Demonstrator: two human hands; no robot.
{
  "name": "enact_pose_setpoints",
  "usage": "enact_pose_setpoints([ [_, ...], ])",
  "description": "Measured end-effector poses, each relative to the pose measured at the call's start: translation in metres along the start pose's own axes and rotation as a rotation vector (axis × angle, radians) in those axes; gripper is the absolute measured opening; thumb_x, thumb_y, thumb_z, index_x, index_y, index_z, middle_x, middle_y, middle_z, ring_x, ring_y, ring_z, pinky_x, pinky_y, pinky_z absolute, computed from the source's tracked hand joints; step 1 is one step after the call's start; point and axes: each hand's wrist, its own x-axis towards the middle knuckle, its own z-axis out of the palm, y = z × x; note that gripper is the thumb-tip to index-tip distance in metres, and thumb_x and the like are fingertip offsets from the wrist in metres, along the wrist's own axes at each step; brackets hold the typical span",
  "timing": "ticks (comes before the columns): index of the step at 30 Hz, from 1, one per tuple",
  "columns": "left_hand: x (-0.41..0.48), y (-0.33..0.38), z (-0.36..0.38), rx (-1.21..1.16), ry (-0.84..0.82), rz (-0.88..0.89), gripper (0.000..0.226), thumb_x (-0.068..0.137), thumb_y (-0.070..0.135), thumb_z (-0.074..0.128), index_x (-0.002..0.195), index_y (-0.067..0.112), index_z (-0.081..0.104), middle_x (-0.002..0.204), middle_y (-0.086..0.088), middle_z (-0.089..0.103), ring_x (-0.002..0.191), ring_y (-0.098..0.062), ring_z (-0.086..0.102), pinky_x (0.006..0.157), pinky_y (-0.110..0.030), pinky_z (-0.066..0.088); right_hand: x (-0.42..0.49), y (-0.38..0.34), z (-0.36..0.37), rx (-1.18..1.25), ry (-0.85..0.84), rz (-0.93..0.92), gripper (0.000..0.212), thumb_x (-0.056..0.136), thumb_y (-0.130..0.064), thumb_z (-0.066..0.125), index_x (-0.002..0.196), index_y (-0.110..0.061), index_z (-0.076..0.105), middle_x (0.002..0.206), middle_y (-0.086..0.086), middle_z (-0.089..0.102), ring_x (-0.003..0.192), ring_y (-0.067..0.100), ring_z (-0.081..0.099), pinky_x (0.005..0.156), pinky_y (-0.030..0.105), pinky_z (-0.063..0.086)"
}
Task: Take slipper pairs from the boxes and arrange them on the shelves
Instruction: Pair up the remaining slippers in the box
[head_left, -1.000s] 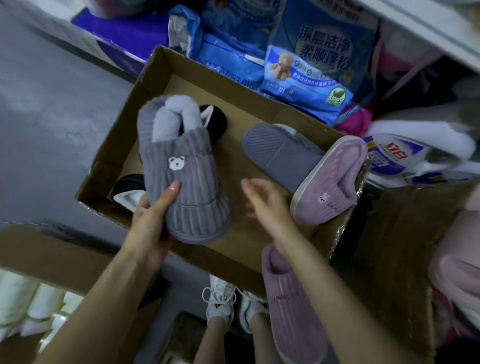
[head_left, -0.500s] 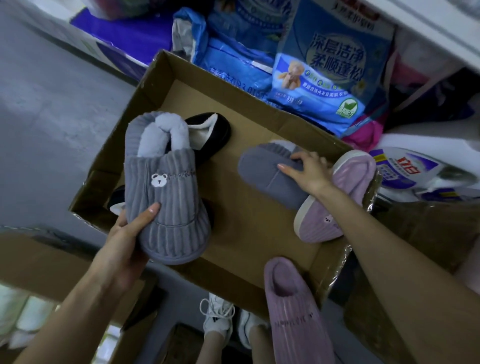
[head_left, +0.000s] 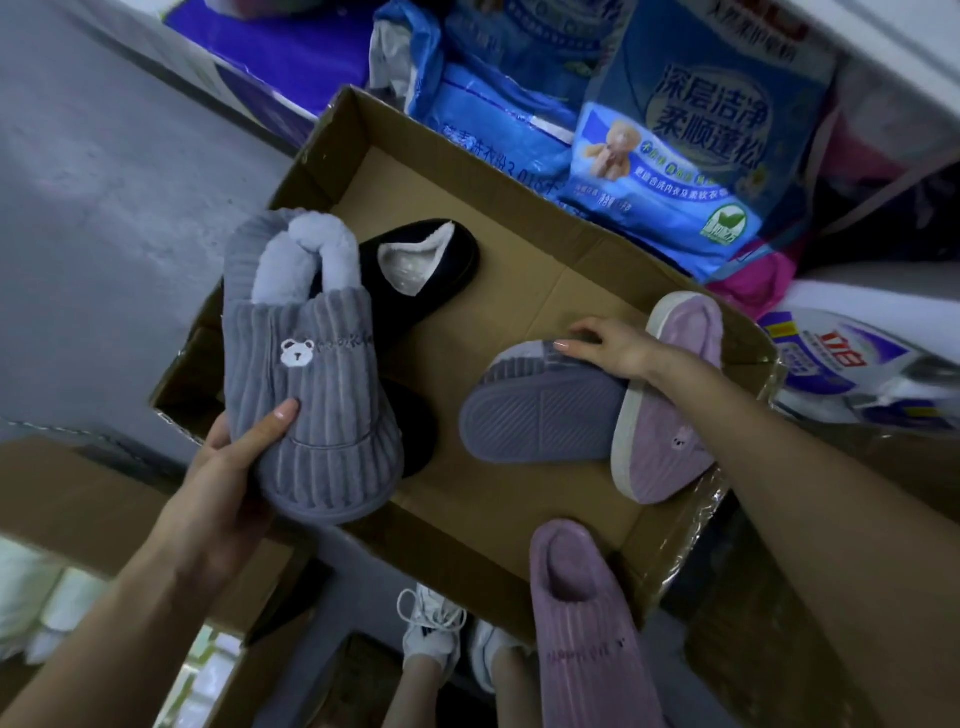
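Note:
My left hand (head_left: 228, 483) grips a grey ribbed slipper (head_left: 306, 374) with a white bear patch, held over the left side of an open cardboard box (head_left: 519, 551). My right hand (head_left: 608, 351) grips the heel end of a second grey slipper (head_left: 540, 415), which lies sole up in the box. Beside that one a pink slipper (head_left: 670, 457) leans against the box's right wall. A black slipper (head_left: 415, 275) lies in the box behind the held one. Another pink slipper (head_left: 587, 629) sits tucked under my right arm, below the box's near edge.
Blue detergent bags (head_left: 691, 140) and other packs are stacked behind the box under a white shelf edge (head_left: 878, 31). A detergent pouch (head_left: 841, 369) lies to the right. Another cardboard box (head_left: 78, 499) stands at lower left. Grey floor (head_left: 104, 208) stretches to the left. My white shoes (head_left: 434, 634) show below.
My right hand reached from the box's middle to the sole-up grey slipper and took hold of its heel end. My left hand has kept hold of its grey slipper.

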Motion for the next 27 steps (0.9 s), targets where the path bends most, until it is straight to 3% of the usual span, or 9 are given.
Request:
enact_pose_setpoints([
  [6, -0.001, -0.010, 0.003, -0.038, 0.004, -0.024, 0.061, 0.073, 0.030, 0.070, 0.132, 0.030, 0.053, 0.123, -0.001, 0.067, 0.112, -0.025, 0.063, 0.073, -0.035, 0.060, 0.021, -0.009, -0.009, -0.194, -0.214, 0.087, 0.068, 0.092, -0.057, 0.046, 0.140, -0.010, 0.042, 0.142, 0.011, 0.045, 0.126, 0.027, 0.046, 0.104, 0.036, 0.037],
  [9, -0.003, -0.013, 0.008, -0.051, 0.015, -0.037, 0.071, 0.064, 0.033, 0.077, 0.132, 0.030, 0.054, 0.121, -0.002, 0.068, 0.107, -0.024, 0.066, 0.067, -0.033, 0.060, 0.030, -0.010, -0.014, -0.329, -0.266, 0.113, 0.065, 0.088, -0.060, 0.052, 0.126, -0.008, 0.056, 0.128, 0.012, 0.056, 0.112, 0.028, 0.055, 0.099, 0.040, 0.043],
  [12, -0.004, -0.014, 0.010, -0.060, 0.007, -0.055, 0.082, 0.056, 0.036, 0.084, 0.131, 0.030, 0.054, 0.121, -0.002, 0.067, 0.106, -0.024, 0.067, 0.065, -0.033, 0.060, 0.026, -0.009, -0.017, -0.304, -0.286, 0.085, 0.056, 0.084, -0.058, 0.058, 0.111, -0.010, 0.066, 0.116, 0.010, 0.062, 0.106, 0.027, 0.058, 0.098, 0.040, 0.045],
  [15, -0.007, -0.013, 0.011, -0.055, -0.003, -0.054, 0.088, 0.049, 0.040, 0.089, 0.129, 0.032, 0.055, 0.120, -0.001, 0.068, 0.104, -0.022, 0.068, 0.065, -0.033, 0.060, 0.018, -0.009, -0.008, -0.253, -0.324, 0.020, 0.048, 0.085, -0.052, 0.062, 0.104, -0.007, 0.065, 0.106, 0.010, 0.063, 0.103, 0.028, 0.059, 0.093, 0.039, 0.044],
  [17, -0.008, -0.011, 0.014, -0.055, 0.000, -0.053, 0.082, 0.054, 0.039, 0.086, 0.129, 0.032, 0.055, 0.120, -0.001, 0.068, 0.106, -0.023, 0.067, 0.068, -0.034, 0.060, 0.014, -0.010, 0.003, -0.231, -0.345, -0.040, 0.037, 0.085, -0.047, 0.065, 0.089, -0.010, 0.061, 0.094, 0.008, 0.060, 0.095, 0.029, 0.059, 0.082, 0.037, 0.044],
  [19, -0.010, -0.009, 0.015, -0.058, 0.014, -0.048, 0.090, 0.047, 0.041, 0.089, 0.129, 0.032, 0.055, 0.121, -0.001, 0.068, 0.108, -0.023, 0.066, 0.071, -0.035, 0.059, 0.007, -0.013, 0.011, -0.202, -0.338, -0.101, 0.032, 0.085, -0.044, 0.067, 0.077, -0.016, 0.053, 0.083, 0.004, 0.056, 0.085, 0.025, 0.056, 0.074, 0.035, 0.041],
  [21, -0.012, -0.007, 0.016, -0.084, 0.031, -0.023, 0.079, 0.057, 0.037, 0.083, 0.131, 0.030, 0.055, 0.121, -0.001, 0.068, 0.107, -0.023, 0.066, 0.069, -0.033, 0.059, -0.003, -0.021, 0.013, -0.198, -0.244, -0.165, 0.033, 0.083, -0.047, 0.068, 0.075, -0.019, 0.051, 0.081, 0.000, 0.056, 0.082, 0.021, 0.056, 0.072, 0.036, 0.042],
  [24, -0.013, -0.002, 0.017, -0.116, 0.038, 0.017, 0.058, 0.075, 0.026, 0.064, 0.132, 0.027, 0.054, 0.120, -0.001, 0.068, 0.103, -0.019, 0.068, 0.067, -0.030, 0.060, -0.025, -0.040, 0.000, -0.265, 0.032, -0.258, 0.035, 0.081, -0.056, 0.064, 0.076, -0.025, 0.048, 0.079, -0.007, 0.052, 0.079, 0.017, 0.053, 0.064, 0.034, 0.037],
  [27, -0.015, 0.003, 0.014, -0.106, 0.038, 0.045, 0.056, 0.077, 0.025, 0.061, 0.133, 0.024, 0.054, 0.123, -0.003, 0.067, 0.109, -0.021, 0.065, 0.076, -0.034, 0.059, -0.038, -0.050, -0.004, -0.375, 0.308, -0.346, 0.039, 0.082, -0.056, 0.061, 0.090, -0.019, 0.052, 0.086, -0.004, 0.056, 0.086, 0.021, 0.053, 0.065, 0.032, 0.029],
])
